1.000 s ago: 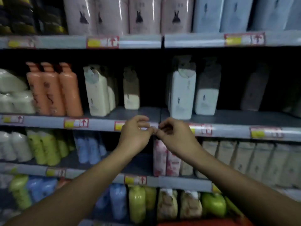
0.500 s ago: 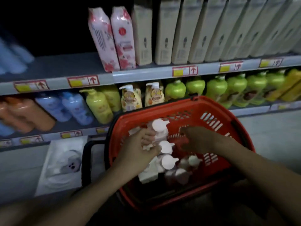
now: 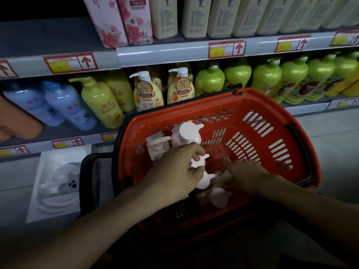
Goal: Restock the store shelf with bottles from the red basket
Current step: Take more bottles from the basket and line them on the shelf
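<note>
The setting was a dim store aisle with shelving across the upper half of the frame, red-and-yellow price tags fixed along its front rails. Pink floral packs and beige cartons stood on the upper shelf. On the shelf below, from left to right, stood blue bottles, yellow pump bottles, honey-labelled pump bottles and green bottles.

The red basket sat at frame centre, in front of the lower shelf, its black handle folded out to the left. White and pale pink pump bottles were clustered in its left and near portion.

The left hand reached into the basket, its grip curled round a white pump top among the bottles. The right hand lay low in the basket, just right of the cluster, fingers extended onto the bottles; whether its grip had closed on one could not be determined.
</note>
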`<state>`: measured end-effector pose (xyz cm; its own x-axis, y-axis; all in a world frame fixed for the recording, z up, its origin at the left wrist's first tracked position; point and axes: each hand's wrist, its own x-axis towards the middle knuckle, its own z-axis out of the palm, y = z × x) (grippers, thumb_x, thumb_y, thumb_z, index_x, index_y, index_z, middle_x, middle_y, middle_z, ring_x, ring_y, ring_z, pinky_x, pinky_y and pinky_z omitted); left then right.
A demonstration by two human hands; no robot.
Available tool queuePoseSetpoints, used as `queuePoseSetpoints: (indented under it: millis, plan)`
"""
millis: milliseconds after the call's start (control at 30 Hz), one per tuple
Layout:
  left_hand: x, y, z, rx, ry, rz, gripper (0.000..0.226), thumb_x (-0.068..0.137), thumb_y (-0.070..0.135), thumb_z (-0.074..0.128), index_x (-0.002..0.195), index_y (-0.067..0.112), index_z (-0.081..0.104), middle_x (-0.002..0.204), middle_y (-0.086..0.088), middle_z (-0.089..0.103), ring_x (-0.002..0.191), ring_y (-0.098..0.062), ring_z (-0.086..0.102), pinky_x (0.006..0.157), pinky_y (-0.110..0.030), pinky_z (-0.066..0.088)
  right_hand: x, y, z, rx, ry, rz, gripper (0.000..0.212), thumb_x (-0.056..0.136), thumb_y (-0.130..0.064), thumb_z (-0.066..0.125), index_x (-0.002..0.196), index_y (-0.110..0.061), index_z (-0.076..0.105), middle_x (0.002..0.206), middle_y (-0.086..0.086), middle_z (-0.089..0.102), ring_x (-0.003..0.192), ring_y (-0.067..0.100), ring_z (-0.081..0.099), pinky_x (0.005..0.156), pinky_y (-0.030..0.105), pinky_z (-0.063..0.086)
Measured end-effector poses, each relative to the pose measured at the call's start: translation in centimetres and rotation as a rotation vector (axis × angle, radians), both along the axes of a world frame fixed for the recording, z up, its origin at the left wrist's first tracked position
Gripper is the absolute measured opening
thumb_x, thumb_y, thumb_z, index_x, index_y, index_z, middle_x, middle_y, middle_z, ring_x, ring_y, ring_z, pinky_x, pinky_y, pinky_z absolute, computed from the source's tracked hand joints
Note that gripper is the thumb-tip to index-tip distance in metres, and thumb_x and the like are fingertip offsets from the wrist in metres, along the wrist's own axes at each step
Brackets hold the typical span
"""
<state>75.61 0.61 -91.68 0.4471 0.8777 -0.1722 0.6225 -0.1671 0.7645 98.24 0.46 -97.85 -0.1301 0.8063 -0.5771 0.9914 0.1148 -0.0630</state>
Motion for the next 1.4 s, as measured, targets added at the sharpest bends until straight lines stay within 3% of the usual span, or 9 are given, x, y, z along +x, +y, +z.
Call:
queuePoseSetpoints:
  millis: [133, 267, 367, 600, 767, 900, 1067, 1200, 1400]
  plan:
    - [0.3, -0.1, -0.3, 0.052, 0.026, -0.025, 0.028, 0.089, 0.028, 0.066, 0.115, 0.035, 0.059, 0.109, 0.018, 0.063, 0.094, 0.002, 0.060, 0.084, -0.027, 0.053, -0.5, 0.2, 2.1, 0.110, 0.002, -0.053, 0.040, 0.086, -0.060, 0.048, 0.103, -0.025, 0.055, 0.089, -0.005, 0.066, 0.084, 0.021, 0.066, 0.072, 0.031, 0.045]
    - [0.8, -0.7, -0.4, 0.125, 0.040, -0.053, 0.030, 0.089, 0.026, 0.065, 0.118, 0.030, 0.057, 0.116, 0.015, 0.062, 0.097, 0.000, 0.054, 0.080, -0.017, 0.043, -1.3, 1.2, 6.2, 0.396, -0.043, -0.203, 0.050, 0.077, -0.071, 0.062, 0.070, -0.022, 0.053, 0.084, 0.005, 0.067, 0.074, 0.025, 0.061, 0.067, 0.028, 0.037]
    - [1.6, -1.4, -0.3, 0.147, 0.040, -0.088, 0.034, 0.087, 0.026, 0.068, 0.117, 0.024, 0.053, 0.117, 0.011, 0.061, 0.104, -0.008, 0.057, 0.085, -0.029, 0.049, -2.7, 1.6, 9.2, 0.607, 0.077, -0.356, 0.062, 0.067, -0.078, 0.058, 0.064, -0.016, 0.057, 0.072, 0.005, 0.061, 0.078, 0.030, 0.068, 0.065, 0.031, 0.044]
    - [4.3, -0.9, 0.2, 0.137, -0.198, 0.061, 0.088, 0.074, 0.040, 0.080, 0.145, 0.035, 0.027, 0.136, 0.016, 0.050, 0.127, -0.004, 0.047, 0.101, -0.030, 0.045, -5.1, 1.3, 16.8, 0.872, 0.216, -0.404, 0.071, 0.070, -0.073, 0.055, 0.050, -0.005, 0.055, 0.048, 0.007, 0.046, 0.051, 0.026, 0.051, 0.050, 0.028, 0.029]
    - [4.0, -0.4, 1.0, 0.126, -0.368, 0.322, 0.056, 0.076, 0.030, 0.080, 0.115, 0.040, 0.041, 0.104, 0.015, 0.066, 0.095, 0.003, 0.064, 0.075, -0.028, 0.055, -5.9, 0.5, 18.5, 0.791, 0.412, -0.377, 0.075, 0.082, -0.068, 0.053, 0.052, 0.002, 0.052, 0.043, 0.013, 0.039, 0.051, 0.033, 0.050, 0.048, 0.033, 0.031]
    - [2.1, 1.2, 2.4, -0.139, -0.564, 0.396, 0.055, 0.069, 0.021, 0.089, 0.116, 0.027, 0.061, 0.103, 0.011, 0.075, 0.091, 0.000, 0.071, 0.069, -0.014, 0.054, -4.7, 1.1, 19.2, 0.547, 0.721, -0.520, 0.082, 0.089, -0.076, 0.041, 0.077, 0.000, 0.068, 0.063, 0.014, 0.067, 0.060, 0.017, 0.064, 0.062, 0.028, 0.044]
    - [-1.6, 3.2, 4.8, -0.325, -0.770, 0.375, 0.044, 0.074, 0.034, 0.081, 0.116, 0.027, 0.071, 0.112, -0.002, 0.076, 0.105, -0.023, 0.072, 0.094, -0.046, 0.055, -4.2, 1.7, 17.3, 0.198, 0.899, -0.412, 0.051, 0.065, -0.063, 0.076, 0.107, -0.035, 0.072, 0.098, -0.006, 0.076, 0.087, 0.005, 0.074, 0.085, 0.034, 0.059]
    - [-3.9, 3.6, 6.1, -0.365, -0.900, 0.387, 0.045, 0.081, 0.028, 0.071, 0.125, 0.021, 0.066, 0.119, -0.005, 0.073, 0.113, -0.024, 0.068, 0.098, -0.044, 0.053, -5.8, 1.4, 15.4, 0.046, 1.120, -0.392, 0.045, 0.073, -0.033, 0.084, 0.116, -0.025, 0.073, 0.110, 0.004, 0.077, 0.102, 0.019, 0.075, 0.095, 0.048, 0.058]
    - [-6.0, 3.4, 8.2, -0.053, -0.479, 0.376, 0.064, 0.072, 0.055, 0.079, 0.127, 0.039, 0.049, 0.109, 0.014, 0.072, 0.097, -0.001, 0.070, 0.086, -0.032, 0.058, -9.6, 0.1, 13.7, 0.068, 1.385, -0.536, 0.040, 0.078, -0.021, 0.080, 0.116, -0.011, 0.075, 0.113, 0.012, 0.077, 0.106, 0.032, 0.074, 0.099, 0.054, 0.055]
